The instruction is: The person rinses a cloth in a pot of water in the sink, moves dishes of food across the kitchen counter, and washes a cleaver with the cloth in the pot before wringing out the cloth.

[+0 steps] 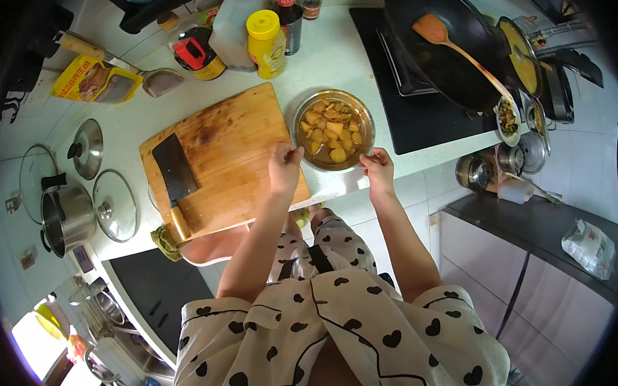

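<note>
A round metal bowl (370, 113) holds potato chunks (330, 130) in brown broth, near the counter's front edge. At its lower left rim, my left hand (284, 168) has its fingers pinched on the edge, with the wrist over the cutting board. My right hand (377, 168) pinches the rim at the lower right. The wooden cutting board (239, 127) lies just left of the bowl. On it rests a dark cleaver (175, 165) with a wooden handle.
To the right, a black wok (449, 67) with an orange spatula (440, 32) sits on the cooktop (410, 125). Bottles and a yellow-lidded jar (267, 45) stand at the back. Leftward are a steel pot (72, 216) and glass lids (114, 207). A small dish (507, 121) stands at the counter's right end.
</note>
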`<state>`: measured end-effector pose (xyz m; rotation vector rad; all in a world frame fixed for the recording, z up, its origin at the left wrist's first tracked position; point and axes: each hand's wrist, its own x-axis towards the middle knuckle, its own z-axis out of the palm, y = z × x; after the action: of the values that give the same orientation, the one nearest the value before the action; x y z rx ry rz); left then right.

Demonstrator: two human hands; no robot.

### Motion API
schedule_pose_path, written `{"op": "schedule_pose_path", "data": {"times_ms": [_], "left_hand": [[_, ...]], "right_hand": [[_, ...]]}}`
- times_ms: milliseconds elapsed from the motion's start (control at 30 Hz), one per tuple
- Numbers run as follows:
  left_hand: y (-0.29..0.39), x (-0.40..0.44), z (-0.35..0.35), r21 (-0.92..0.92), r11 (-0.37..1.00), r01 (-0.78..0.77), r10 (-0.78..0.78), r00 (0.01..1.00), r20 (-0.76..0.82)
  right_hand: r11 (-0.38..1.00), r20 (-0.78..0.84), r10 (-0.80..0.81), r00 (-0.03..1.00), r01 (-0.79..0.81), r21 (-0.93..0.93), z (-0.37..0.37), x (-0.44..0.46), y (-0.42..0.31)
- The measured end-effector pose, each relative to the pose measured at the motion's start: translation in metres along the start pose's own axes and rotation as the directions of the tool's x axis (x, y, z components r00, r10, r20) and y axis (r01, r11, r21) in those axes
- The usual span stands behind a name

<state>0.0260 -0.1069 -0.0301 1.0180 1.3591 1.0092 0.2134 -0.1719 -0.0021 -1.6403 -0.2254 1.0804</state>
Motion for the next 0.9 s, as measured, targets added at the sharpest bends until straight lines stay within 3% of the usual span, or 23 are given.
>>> {"op": "schedule_pose_path", "data": {"times_ms": [133, 367, 467, 567, 667, 700, 767, 867, 900], "left_hand": [[-0.012, -0.002, 0.019, 0.116, 0.993, -0.015, 0.007, 0.998, 0.07], [-0.008, -0.014, 0.038, 0.15, 0.989, 0.014, -0.028, 0.995, 0.093], [-0.003, -0.018, 0.033, 0.151, 0.988, -0.019, 0.0, 0.992, 0.124], [0.003, -0.021, 0.021, 0.102, 0.995, -0.007, -0.004, 0.994, 0.106], [0.026, -0.033, 0.006, 0.061, 0.998, -0.006, 0.006, 1.0, 0.007], [0.036, -0.035, 0.0, 0.053, 0.999, -0.008, 0.008, 1.0, -0.002], [0.055, -0.042, -0.017, 0.038, 0.999, -0.01, 0.011, 1.0, -0.028], [0.073, -0.055, -0.048, 0.148, 0.984, -0.099, 0.113, 0.99, -0.086], [0.078, -0.062, -0.064, 0.185, 0.976, -0.111, 0.134, 0.984, -0.114]], "right_hand": [[1.0, -0.041, -0.005, 0.999, 0.005, -0.016, -0.025, 0.012, 0.0], [0.999, -0.157, -0.025, 0.987, 0.018, -0.048, -0.041, 0.018, -0.004], [0.994, -0.173, 0.041, 0.984, -0.058, -0.096, -0.041, 0.019, -0.008], [0.998, -0.323, 0.062, 0.944, -0.05, 0.045, -0.023, 0.007, -0.01], [0.963, -0.386, -0.27, 0.882, 0.248, -0.109, 0.009, -0.016, -0.017], [0.945, -0.2, -0.323, 0.925, 0.328, -0.012, 0.025, -0.037, -0.031], [0.951, 0.013, -0.309, 0.951, 0.309, -0.014, 0.054, -0.058, -0.032], [0.906, 0.348, -0.325, 0.879, 0.395, -0.15, 0.096, -0.082, -0.018], [0.935, 0.419, -0.248, 0.874, 0.329, -0.134, 0.113, -0.093, -0.011]]}}
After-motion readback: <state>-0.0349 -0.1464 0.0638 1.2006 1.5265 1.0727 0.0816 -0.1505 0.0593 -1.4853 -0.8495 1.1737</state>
